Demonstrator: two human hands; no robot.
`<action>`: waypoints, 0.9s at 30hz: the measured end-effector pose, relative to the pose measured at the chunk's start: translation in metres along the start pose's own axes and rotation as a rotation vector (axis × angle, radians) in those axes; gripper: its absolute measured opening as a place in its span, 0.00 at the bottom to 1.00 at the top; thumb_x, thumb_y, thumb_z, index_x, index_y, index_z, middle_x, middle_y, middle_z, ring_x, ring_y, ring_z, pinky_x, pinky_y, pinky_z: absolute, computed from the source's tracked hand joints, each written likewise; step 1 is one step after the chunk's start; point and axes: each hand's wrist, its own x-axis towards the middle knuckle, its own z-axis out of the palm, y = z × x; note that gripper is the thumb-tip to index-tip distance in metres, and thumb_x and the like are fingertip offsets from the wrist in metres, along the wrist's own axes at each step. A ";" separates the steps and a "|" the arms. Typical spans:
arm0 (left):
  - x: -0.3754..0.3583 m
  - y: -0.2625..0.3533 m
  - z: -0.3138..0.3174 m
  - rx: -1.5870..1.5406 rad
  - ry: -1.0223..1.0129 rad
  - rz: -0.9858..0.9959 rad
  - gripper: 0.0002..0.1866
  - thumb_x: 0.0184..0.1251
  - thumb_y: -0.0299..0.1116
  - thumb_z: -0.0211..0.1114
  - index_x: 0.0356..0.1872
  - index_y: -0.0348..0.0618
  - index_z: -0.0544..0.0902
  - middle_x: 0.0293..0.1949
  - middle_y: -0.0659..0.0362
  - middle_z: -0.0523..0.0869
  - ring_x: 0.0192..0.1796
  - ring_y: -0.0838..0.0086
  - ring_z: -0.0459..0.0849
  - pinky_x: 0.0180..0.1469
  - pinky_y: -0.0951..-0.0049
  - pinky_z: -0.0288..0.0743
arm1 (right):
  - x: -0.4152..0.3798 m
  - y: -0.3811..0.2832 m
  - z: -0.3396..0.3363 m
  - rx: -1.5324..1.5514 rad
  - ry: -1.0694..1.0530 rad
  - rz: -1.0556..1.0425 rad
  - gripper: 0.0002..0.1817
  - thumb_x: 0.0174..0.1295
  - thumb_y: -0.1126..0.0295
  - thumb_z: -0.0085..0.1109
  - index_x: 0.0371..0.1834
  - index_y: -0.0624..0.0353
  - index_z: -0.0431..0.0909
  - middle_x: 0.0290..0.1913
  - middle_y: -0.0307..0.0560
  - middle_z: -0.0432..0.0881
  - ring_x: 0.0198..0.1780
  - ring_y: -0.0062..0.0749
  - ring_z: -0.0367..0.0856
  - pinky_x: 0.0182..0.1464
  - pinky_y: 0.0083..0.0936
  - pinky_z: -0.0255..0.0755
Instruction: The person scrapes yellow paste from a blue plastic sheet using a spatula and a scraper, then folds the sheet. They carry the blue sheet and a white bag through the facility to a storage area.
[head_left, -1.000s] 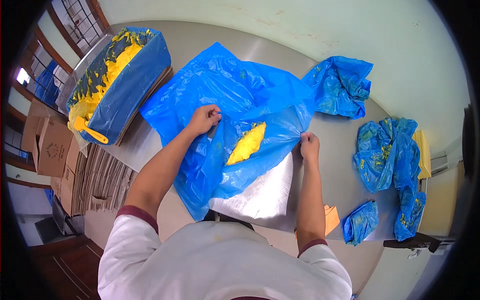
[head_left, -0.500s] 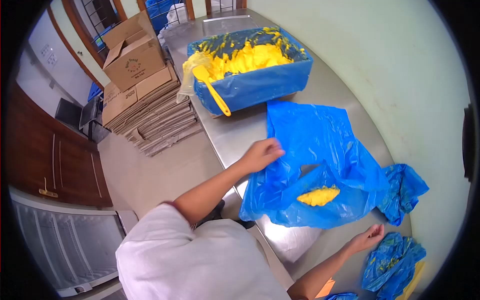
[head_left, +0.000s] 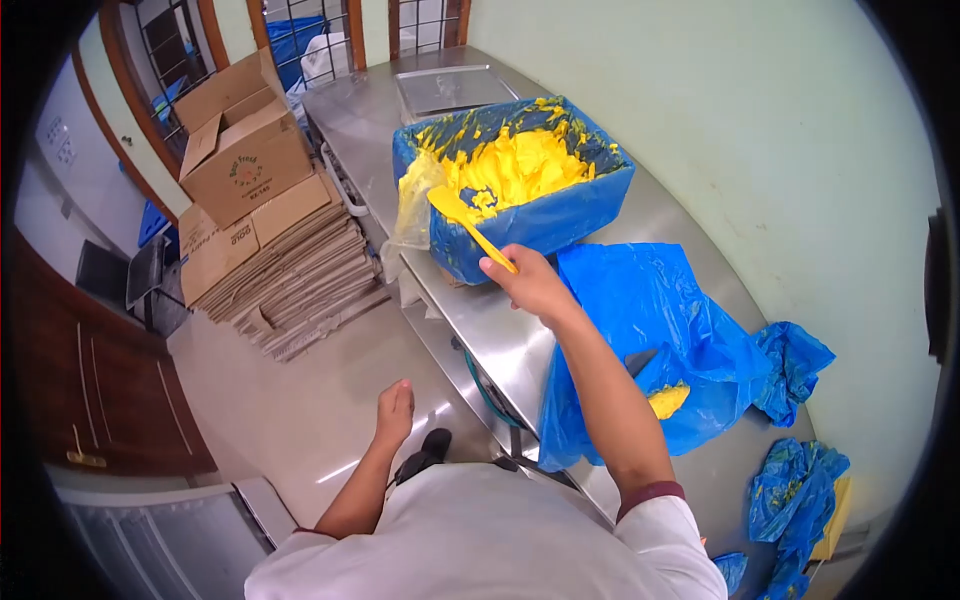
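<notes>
My right hand point(head_left: 534, 284) is closed round the handle end of a yellow spatula point(head_left: 476, 232). The spatula's blade rests at the near left corner of a box lined with blue plastic point(head_left: 540, 220), which holds a soft yellow mass point(head_left: 525, 165). Under my right forearm lies a blue plastic bag point(head_left: 630, 290) with a yellow lump point(head_left: 668, 401) on it, partly covered by the arm. My left hand point(head_left: 396, 412) hangs over the floor, left of the table, its fingers curled in with nothing visible in them.
Crumpled blue plastic point(head_left: 790, 370) lies along the wall side of the steel table point(head_left: 495, 340). A metal tray point(head_left: 450, 90) is at the far end. Flattened cardboard point(head_left: 290, 265) is stacked left of the table, with an open carton point(head_left: 245, 150) on top.
My right hand has moved from the table's near right side up to the spatula and taken hold of it. My left hand has left the blue bag and dropped to the left.
</notes>
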 end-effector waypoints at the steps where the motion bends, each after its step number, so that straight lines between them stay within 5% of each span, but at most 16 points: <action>1: 0.001 0.000 -0.008 0.007 0.008 -0.009 0.25 0.77 0.46 0.46 0.18 0.45 0.66 0.14 0.67 0.65 0.17 0.82 0.63 0.19 0.79 0.58 | 0.000 -0.005 0.005 -0.166 0.163 -0.100 0.23 0.64 0.51 0.57 0.31 0.66 0.77 0.28 0.54 0.80 0.33 0.42 0.78 0.39 0.38 0.70; 4: 0.009 0.001 -0.023 0.045 -0.009 -0.033 0.25 0.77 0.46 0.46 0.18 0.45 0.66 0.14 0.66 0.66 0.17 0.82 0.64 0.19 0.78 0.59 | -0.012 -0.009 0.004 0.041 0.184 -0.077 0.21 0.68 0.54 0.51 0.33 0.65 0.76 0.23 0.47 0.77 0.27 0.35 0.74 0.34 0.34 0.69; 7: 0.020 0.001 -0.026 0.085 -0.106 -0.023 0.25 0.76 0.46 0.47 0.17 0.44 0.67 0.13 0.66 0.67 0.17 0.82 0.65 0.19 0.77 0.60 | -0.054 0.001 -0.020 0.924 -0.056 -0.026 0.19 0.72 0.57 0.45 0.39 0.64 0.76 0.20 0.39 0.71 0.24 0.26 0.71 0.29 0.24 0.66; 10: 0.035 0.016 -0.007 0.131 -0.228 0.032 0.25 0.76 0.47 0.47 0.17 0.44 0.67 0.13 0.66 0.67 0.17 0.82 0.66 0.20 0.77 0.60 | -0.102 0.024 -0.037 1.023 -0.039 -0.143 0.19 0.74 0.57 0.41 0.42 0.62 0.74 0.21 0.36 0.69 0.23 0.19 0.67 0.26 0.19 0.63; 15: 0.062 0.030 0.050 0.030 -0.439 0.163 0.24 0.77 0.47 0.45 0.22 0.43 0.70 0.17 0.64 0.71 0.20 0.82 0.68 0.23 0.79 0.62 | -0.205 0.062 -0.074 0.744 0.340 0.035 0.14 0.67 0.60 0.50 0.48 0.56 0.76 0.23 0.34 0.71 0.23 0.16 0.65 0.25 0.15 0.58; 20: 0.070 0.090 0.139 -0.019 -0.480 0.262 0.21 0.77 0.45 0.45 0.29 0.39 0.74 0.22 0.61 0.75 0.25 0.80 0.71 0.28 0.80 0.64 | -0.355 0.152 -0.117 0.378 0.797 0.199 0.11 0.67 0.63 0.50 0.41 0.57 0.79 0.23 0.33 0.72 0.21 0.14 0.65 0.24 0.16 0.58; 25: 0.099 0.111 0.242 0.227 -0.698 0.448 0.20 0.76 0.43 0.47 0.40 0.36 0.80 0.31 0.56 0.83 0.35 0.75 0.81 0.37 0.76 0.73 | -0.439 0.223 -0.166 -0.225 0.904 0.561 0.10 0.67 0.65 0.51 0.39 0.58 0.79 0.26 0.44 0.79 0.29 0.32 0.79 0.32 0.28 0.70; 27: 0.103 0.116 0.291 0.369 -0.789 0.520 0.16 0.74 0.39 0.51 0.44 0.36 0.81 0.36 0.54 0.86 0.41 0.71 0.84 0.43 0.73 0.75 | -0.435 0.240 -0.181 -0.507 0.888 0.426 0.09 0.66 0.65 0.51 0.39 0.56 0.79 0.29 0.46 0.80 0.33 0.40 0.80 0.34 0.33 0.71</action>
